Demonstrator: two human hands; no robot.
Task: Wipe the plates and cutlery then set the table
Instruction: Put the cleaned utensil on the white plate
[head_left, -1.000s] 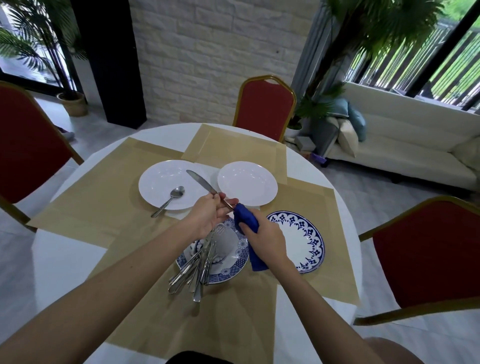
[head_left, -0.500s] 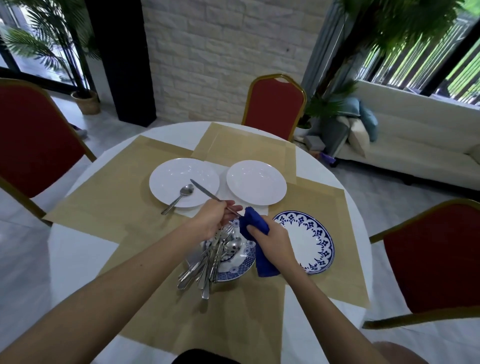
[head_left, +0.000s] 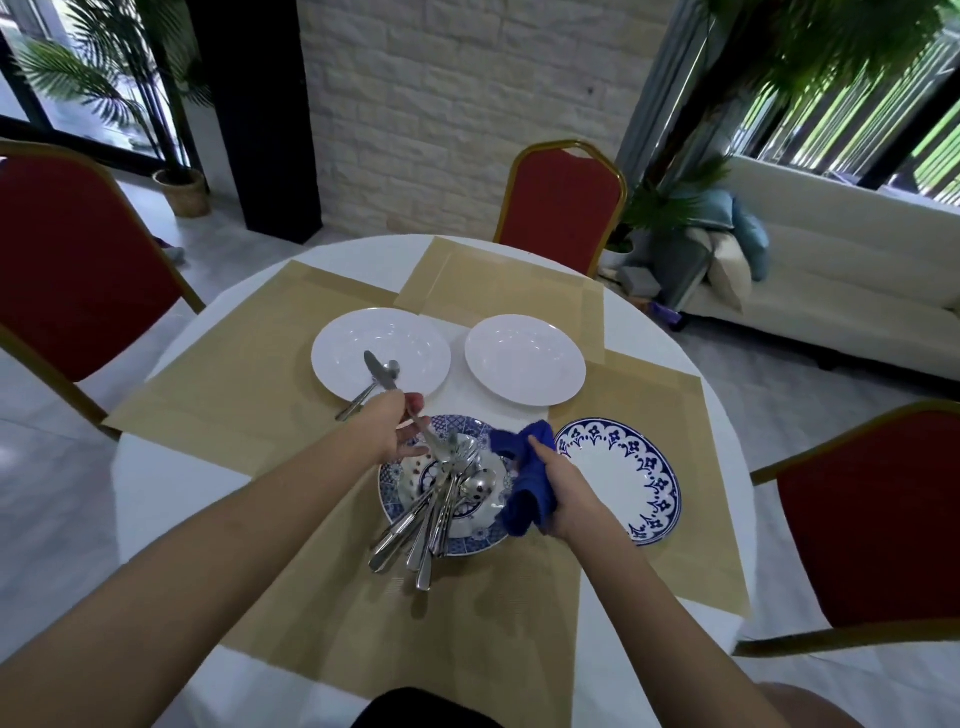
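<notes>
My left hand (head_left: 390, 429) grips a table knife (head_left: 378, 374) by its handle, blade pointing up and left over the left white plate (head_left: 415, 340). A spoon (head_left: 388, 370) lies on that plate. My right hand (head_left: 558, 491) holds a bunched blue cloth (head_left: 522, 467), apart from the knife. Below the hands a blue patterned plate (head_left: 397, 486) carries a pile of several pieces of cutlery (head_left: 441, 506). A second white plate (head_left: 524, 358) sits at the centre. A white plate with a blue rim (head_left: 631, 473) lies to the right.
Tan placemats (head_left: 234, 374) cover the round white table (head_left: 150, 483). Red chairs with gold frames stand at the left (head_left: 78, 260), the far side (head_left: 563, 205) and the right (head_left: 878, 514). A white sofa (head_left: 841, 291) and potted plants stand beyond.
My left hand has carried the knife left toward the white plate with the spoon. The blue cloth has come off the knife and my right hand has dropped lower right.
</notes>
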